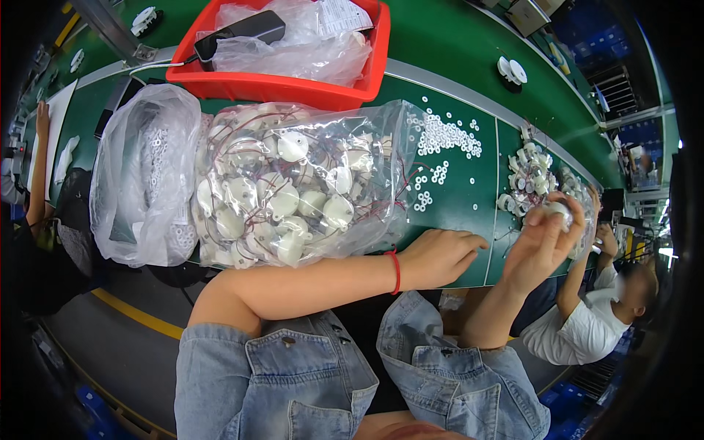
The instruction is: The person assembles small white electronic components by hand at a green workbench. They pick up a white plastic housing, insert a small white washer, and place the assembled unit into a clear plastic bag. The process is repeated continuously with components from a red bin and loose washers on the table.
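Observation:
My right hand (539,253) is raised at the right, its fingers closed round a small white round motor part (561,213). Just beyond it lies a pile of white motor parts with wires (529,172). My left hand (440,258) rests at the table's near edge with its fingers curled together; whatever may be inside them is hidden. Ahead of it, small white rings (447,137) lie scattered on the green table. Left of the rings is a large clear plastic bag (293,191) full of white round motor parts with red and dark wires.
An open clear bag (147,176) with more white rings stands at the left. Behind the bags sits a red bin (279,89) holding plastic bags and a black device (246,35). A co-worker (594,315) in a white shirt works at the right, with hands near another bag.

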`<state>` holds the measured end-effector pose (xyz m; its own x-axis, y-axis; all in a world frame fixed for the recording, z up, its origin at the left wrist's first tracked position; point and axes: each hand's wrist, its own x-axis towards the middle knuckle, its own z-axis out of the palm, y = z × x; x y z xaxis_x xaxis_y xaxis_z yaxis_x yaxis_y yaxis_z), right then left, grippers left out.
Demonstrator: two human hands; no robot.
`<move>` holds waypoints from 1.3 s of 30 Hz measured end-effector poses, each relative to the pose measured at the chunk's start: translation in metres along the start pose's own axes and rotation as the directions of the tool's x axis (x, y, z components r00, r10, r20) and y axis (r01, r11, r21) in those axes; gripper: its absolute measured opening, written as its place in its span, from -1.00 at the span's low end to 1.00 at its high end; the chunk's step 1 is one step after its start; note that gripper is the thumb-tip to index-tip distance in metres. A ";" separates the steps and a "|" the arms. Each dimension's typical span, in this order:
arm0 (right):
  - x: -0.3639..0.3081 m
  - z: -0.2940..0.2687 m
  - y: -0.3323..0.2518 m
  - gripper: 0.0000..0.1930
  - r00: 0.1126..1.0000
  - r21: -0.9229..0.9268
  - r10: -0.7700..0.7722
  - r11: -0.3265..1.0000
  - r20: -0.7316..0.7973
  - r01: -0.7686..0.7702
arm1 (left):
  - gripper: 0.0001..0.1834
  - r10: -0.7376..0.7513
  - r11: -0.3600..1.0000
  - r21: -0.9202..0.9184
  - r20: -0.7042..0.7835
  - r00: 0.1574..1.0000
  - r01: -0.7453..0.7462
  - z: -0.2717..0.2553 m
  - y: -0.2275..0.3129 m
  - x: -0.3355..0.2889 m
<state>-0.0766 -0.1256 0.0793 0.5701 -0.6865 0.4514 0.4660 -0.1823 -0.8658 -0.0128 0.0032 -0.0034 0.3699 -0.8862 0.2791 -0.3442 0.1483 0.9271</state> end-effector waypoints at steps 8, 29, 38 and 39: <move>-0.019 -0.016 0.006 -0.70 0.904 -0.328 0.205 0.941 0.376 -0.077 | -0.26 -0.084 0.891 -0.453 -0.144 0.986 0.010 -0.013 0.022 0.002; -0.057 0.001 0.052 -0.65 0.916 -0.739 0.272 0.672 0.294 0.037 | -0.83 0.533 0.844 0.102 -0.065 0.844 -0.526 0.002 0.009 -0.009; -0.041 0.012 0.055 -0.66 0.770 -0.199 0.603 0.797 0.207 -0.570 | -0.81 0.456 0.880 0.243 -0.182 0.871 -0.409 -0.002 0.015 -0.009; -0.040 0.012 0.056 -0.66 0.765 -0.186 0.612 0.790 0.201 -0.583 | -0.82 0.445 0.884 0.246 -0.192 0.874 -0.397 -0.003 0.015 -0.008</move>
<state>-0.0652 -0.0995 0.0157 0.8573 -0.4951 -0.1412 -0.0904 0.1252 -0.9880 -0.0189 0.0141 0.0093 0.3357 -0.6246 0.7051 -0.6635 0.3745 0.6477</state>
